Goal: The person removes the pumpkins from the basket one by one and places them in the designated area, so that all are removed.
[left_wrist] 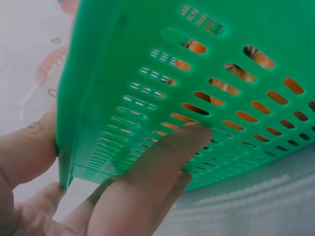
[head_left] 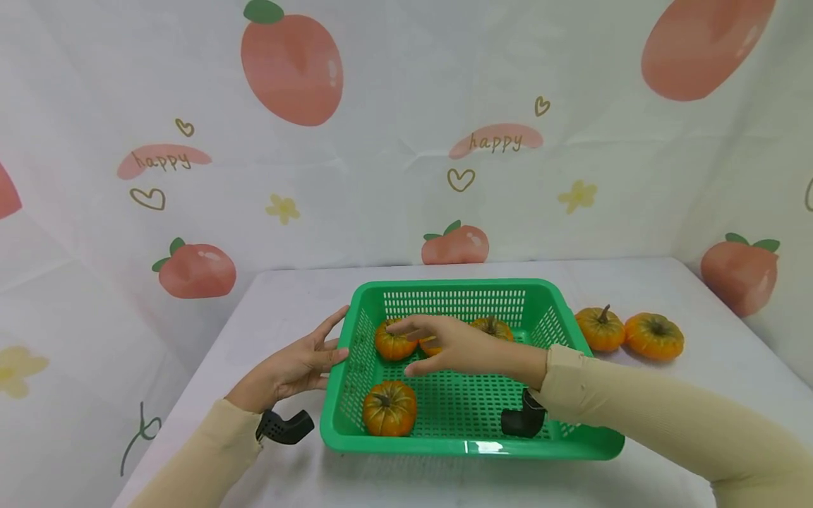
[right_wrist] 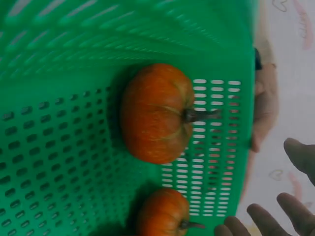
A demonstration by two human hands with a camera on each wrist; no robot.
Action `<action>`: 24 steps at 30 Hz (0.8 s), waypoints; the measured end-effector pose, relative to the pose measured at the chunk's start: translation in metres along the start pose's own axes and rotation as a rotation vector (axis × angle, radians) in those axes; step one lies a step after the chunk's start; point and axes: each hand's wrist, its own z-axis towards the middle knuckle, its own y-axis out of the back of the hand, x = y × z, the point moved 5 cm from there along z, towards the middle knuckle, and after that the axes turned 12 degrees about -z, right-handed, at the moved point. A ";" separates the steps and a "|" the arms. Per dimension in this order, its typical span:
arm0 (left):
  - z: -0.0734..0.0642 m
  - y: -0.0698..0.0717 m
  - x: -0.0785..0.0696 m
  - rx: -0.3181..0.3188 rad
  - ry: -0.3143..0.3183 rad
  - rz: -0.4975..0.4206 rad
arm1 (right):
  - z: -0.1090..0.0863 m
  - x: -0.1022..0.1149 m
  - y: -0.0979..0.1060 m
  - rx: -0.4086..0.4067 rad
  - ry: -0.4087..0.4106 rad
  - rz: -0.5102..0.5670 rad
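Note:
A green plastic basket with slotted walls stands on the white-covered table. At its left side my left hand holds the rim, thumb at the edge and other fingers against the outer wall; a fingertip presses on the slots. Over the basket hovers my right hand, fingers loosely spread and holding nothing. Inside are small orange pumpkins: one at the front left, one at the back left, one at the back right, and another partly hidden behind the right hand. A stemmed pumpkin fills the right wrist view's middle.
Two more pumpkins sit side by side on the table right of the basket, one with a tall stem and one flatter. A white cloth backdrop with printed fruit rises behind the table. Each wrist carries a black camera.

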 end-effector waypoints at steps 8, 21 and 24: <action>-0.001 -0.002 -0.001 0.017 -0.003 0.004 | 0.018 -0.015 -0.030 0.150 -0.050 -0.001; 0.001 0.002 0.002 0.009 0.001 0.007 | 0.025 -0.024 -0.059 0.315 -0.056 -0.070; 0.000 0.002 0.001 0.003 0.005 0.004 | 0.024 -0.025 -0.062 0.341 -0.056 -0.119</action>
